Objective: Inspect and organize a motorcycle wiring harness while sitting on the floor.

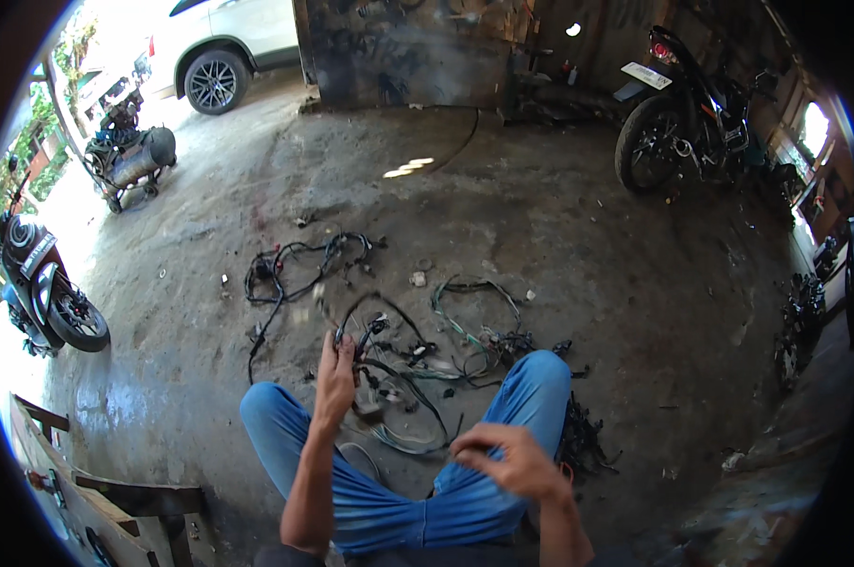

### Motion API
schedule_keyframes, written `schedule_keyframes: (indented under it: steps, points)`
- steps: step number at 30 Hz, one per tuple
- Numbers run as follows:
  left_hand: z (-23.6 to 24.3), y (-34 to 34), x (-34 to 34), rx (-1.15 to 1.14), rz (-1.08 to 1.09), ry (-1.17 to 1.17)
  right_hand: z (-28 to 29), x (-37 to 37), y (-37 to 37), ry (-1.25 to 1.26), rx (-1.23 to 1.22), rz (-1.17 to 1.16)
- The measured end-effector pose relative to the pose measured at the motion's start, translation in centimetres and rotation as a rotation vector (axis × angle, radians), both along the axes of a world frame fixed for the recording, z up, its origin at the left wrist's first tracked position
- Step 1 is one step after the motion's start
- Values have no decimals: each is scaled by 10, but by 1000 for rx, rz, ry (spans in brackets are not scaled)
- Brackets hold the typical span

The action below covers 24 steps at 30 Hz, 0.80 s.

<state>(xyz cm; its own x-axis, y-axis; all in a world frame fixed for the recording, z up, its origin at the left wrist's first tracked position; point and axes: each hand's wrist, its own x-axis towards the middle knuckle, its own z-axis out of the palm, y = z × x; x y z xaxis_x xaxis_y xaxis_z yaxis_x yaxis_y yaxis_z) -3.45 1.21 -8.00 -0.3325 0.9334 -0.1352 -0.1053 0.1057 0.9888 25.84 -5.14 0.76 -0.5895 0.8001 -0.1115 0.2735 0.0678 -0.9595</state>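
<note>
My left hand (334,383) is closed on a black wiring harness (380,300), which arches up from the floor between my knees. Loose wires and connectors of it hang and lie beside my fingers. Just above that hand is a pale, motion-blurred thing (321,300) whose kind I cannot tell. Over my right thigh, my right hand (514,460) is held with its fingers curled together; a short dark thin piece shows near its fingertips, and I cannot make out what it is. Green and grey wires (410,440) lie on the floor between the hands.
A second black harness (281,260) lies ahead to the left, and a coil of wires (479,283) ahead to the right. Dark wires (588,439) lie beside my right knee. Motorcycles stand left (54,293) and right (673,123); an air compressor (134,161) and white car (229,47) are farther off.
</note>
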Motion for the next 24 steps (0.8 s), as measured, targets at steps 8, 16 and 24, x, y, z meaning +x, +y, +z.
schedule_keyframes:
  steps: [8,16,24]
  points:
    - [45,-25,24,-38,-132,-327,14,63,48,321,165,-911]
    - [74,-35,41,20,-227,-429,-106,180,16,-813,465,-1164]
    - [89,-36,63,131,-217,-353,-20,89,2,-385,656,-1230]
